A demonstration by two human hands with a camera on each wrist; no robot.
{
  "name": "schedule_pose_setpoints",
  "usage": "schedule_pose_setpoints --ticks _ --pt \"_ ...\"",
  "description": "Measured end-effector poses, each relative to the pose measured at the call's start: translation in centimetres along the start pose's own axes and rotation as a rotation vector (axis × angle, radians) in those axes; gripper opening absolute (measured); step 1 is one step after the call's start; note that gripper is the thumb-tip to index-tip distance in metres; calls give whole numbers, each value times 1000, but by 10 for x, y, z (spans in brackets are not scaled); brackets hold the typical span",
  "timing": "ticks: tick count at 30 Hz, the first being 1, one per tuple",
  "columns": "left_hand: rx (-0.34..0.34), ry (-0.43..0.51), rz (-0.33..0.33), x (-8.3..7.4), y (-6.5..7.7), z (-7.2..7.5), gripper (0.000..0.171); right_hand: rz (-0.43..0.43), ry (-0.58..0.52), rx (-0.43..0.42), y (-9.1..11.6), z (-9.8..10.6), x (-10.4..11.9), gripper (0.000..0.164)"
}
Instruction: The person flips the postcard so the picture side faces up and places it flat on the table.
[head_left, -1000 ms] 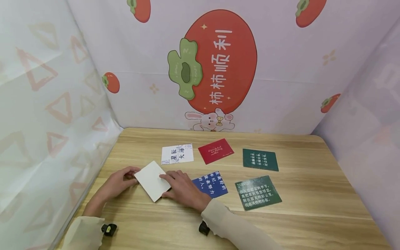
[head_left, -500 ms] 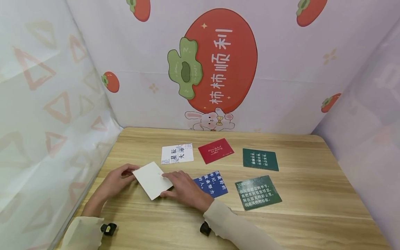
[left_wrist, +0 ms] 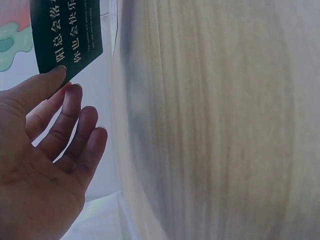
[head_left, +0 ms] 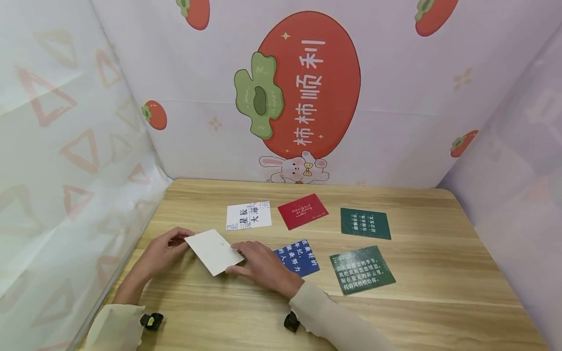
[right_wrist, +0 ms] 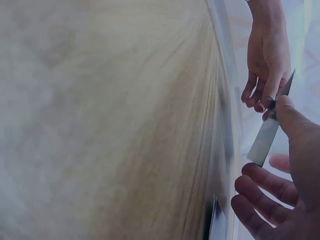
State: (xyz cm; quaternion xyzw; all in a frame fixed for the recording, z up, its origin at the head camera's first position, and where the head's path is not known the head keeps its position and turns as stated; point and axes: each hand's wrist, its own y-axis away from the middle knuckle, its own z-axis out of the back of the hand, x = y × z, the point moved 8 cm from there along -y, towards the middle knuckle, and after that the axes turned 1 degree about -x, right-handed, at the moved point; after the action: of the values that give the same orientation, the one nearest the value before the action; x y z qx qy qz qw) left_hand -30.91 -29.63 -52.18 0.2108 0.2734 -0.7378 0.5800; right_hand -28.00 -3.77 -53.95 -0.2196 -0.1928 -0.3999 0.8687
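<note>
A card [head_left: 212,251] is held tilted over the left part of the table, its plain white side facing up. Its underside is dark green with white Chinese characters, as the card [left_wrist: 67,35] shows in the left wrist view. My left hand [head_left: 162,253] pinches its left corner between thumb and index finger, the other fingers loosely bent. At the opposite edge, the thumb and index finger of my right hand [head_left: 268,265] grip it. The right wrist view catches the card [right_wrist: 265,137] nearly edge-on between both hands.
On the wooden table [head_left: 430,273] lie a white card [head_left: 249,216], a red card [head_left: 303,211], a blue card [head_left: 298,258] partly behind my right hand, and two green cards, one farther back [head_left: 366,224] and one nearer [head_left: 362,269]. Printed cloth walls [head_left: 395,122] stand around it.
The card has tipped further, its near corner rising so its white face looks flatter. My right hand has shifted slightly right; the left has moved a little up the table.
</note>
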Motion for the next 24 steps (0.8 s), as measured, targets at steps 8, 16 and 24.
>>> schedule_pose_setpoints --ticks 8,16,24 --pt "0 6 21 2 -1 2 18 -11 -44 -32 1 4 -2 57" --pt "0 10 44 1 0 2 17 -17 -127 -28 2 3 -3 51" --pt "8 9 96 3 1 1 25 12 -175 -23 3 3 0 34"
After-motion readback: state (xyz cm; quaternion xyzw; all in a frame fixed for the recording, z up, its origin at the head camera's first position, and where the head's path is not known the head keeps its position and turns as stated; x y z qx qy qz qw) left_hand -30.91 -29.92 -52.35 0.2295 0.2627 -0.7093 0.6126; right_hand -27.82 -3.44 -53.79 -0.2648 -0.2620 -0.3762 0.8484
